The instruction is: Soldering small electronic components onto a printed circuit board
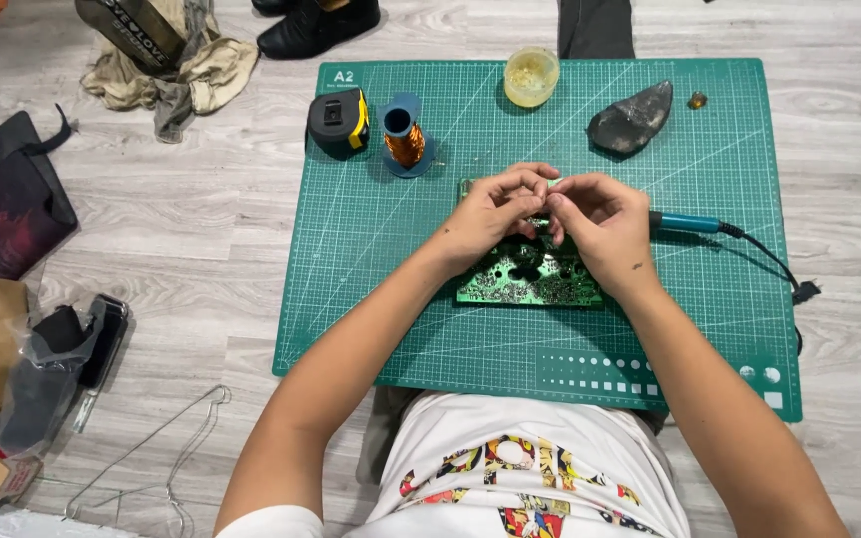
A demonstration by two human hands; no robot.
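Note:
A green circuit board [528, 279] lies on the green cutting mat [371, 279]. My left hand [490, 214] hovers over the board's far edge with fingers pinched together; what it pinches is too small to tell. My right hand [600, 224] meets it fingertip to fingertip and grips a soldering iron with a teal handle [685, 223], whose tip is hidden between my fingers. The iron's black cord [769, 257] trails right to a plug at the mat's edge.
On the mat's far side stand a black and yellow tape measure [339, 123], a copper wire spool [405, 136], a small yellowish jar [531, 76] and a dark grey sponge [632, 120]. Bags, a wire hanger [151, 458], cloth and shoes lie on the wooden floor.

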